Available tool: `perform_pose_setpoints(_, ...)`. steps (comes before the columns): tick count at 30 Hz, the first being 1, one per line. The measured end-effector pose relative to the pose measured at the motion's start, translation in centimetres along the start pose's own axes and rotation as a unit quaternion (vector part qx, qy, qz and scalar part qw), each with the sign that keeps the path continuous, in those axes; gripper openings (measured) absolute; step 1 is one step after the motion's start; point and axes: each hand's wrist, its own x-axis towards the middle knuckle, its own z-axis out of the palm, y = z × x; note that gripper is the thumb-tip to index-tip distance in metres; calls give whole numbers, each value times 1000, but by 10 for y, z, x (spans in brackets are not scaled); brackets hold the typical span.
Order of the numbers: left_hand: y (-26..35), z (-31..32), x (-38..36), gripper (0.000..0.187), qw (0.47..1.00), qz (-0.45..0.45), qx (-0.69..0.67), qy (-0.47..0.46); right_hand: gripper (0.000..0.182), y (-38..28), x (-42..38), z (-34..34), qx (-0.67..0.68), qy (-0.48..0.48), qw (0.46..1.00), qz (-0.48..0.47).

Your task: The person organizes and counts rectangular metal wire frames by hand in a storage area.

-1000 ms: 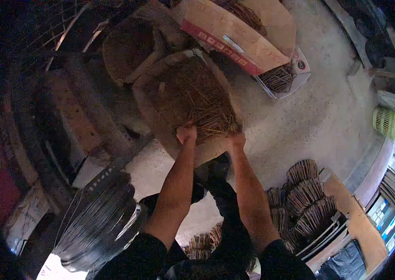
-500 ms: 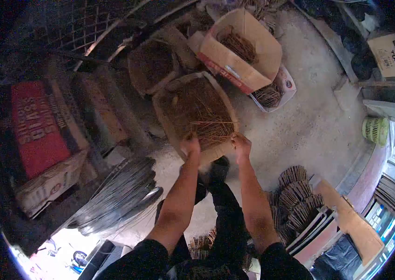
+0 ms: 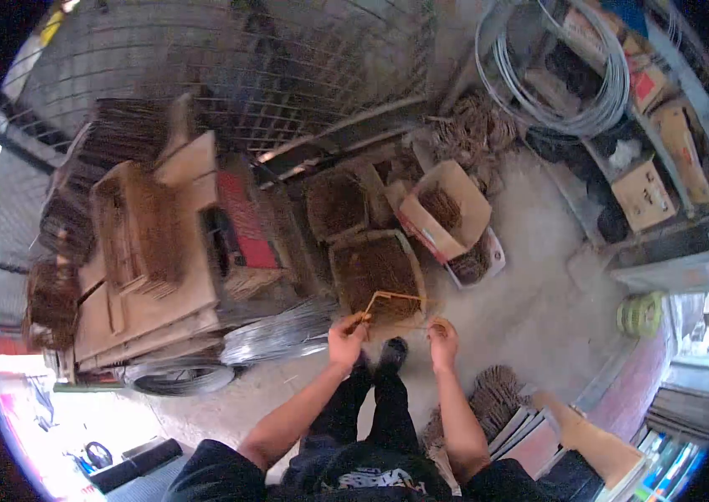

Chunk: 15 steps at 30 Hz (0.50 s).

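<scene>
Head view: my left fingers pinch a thin, bent, orange-brown metal rod jutting ahead of them; my right fingers curl, hold unclear; a firm pinch should prevent twisting.

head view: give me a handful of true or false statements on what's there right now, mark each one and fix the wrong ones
1. The left hand holds a thin bent rod. True.
2. The green basket is on the left side of the picture. False: it is on the right side.
3. The open cardboard box has brown pieces inside. True.
4. Both hands wear gloves. False: the left hand and the right hand are bare.
5. A dark shoe shows between the two hands in the picture. True.
</scene>
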Motion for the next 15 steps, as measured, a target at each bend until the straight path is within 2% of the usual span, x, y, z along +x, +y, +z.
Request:
perform_pose_setpoints(1,33,-13,-11,25,999,-1,-21,-24,18,-25,-14,9,-21,-9,1000,-7)
perform_pose_setpoints(3,62,-41,-26,26,999,28,-10,-14,19,-71,-36,22,-49,-37,998,-19)
perform_pose_setpoints(5,90,-66,-42,26,999,45,1,3,19,-109,-51,41,-79,-148,984,-57)
perform_pose_setpoints(7,118,-90,-60,26,996,71,14,45,20,-141,-67,62,-108,-190,973,-78)
perform_pose_setpoints(9,142,-117,-80,27,987,124,62,85,20,-149,-74,82,-101,-233,964,-80)
perform_pose_setpoints(12,167,-154,-110,27,975,155,58,148,17,-169,-97,115,-125,-304,937,-117)
perform_pose_setpoints(14,176,-186,-127,27,974,139,53,172,17,-179,-113,139,-147,-359,915,-112)
perform_pose_setpoints(15,172,-202,-131,26,967,164,32,193,18,-180,-122,152,-155,-378,901,-148)
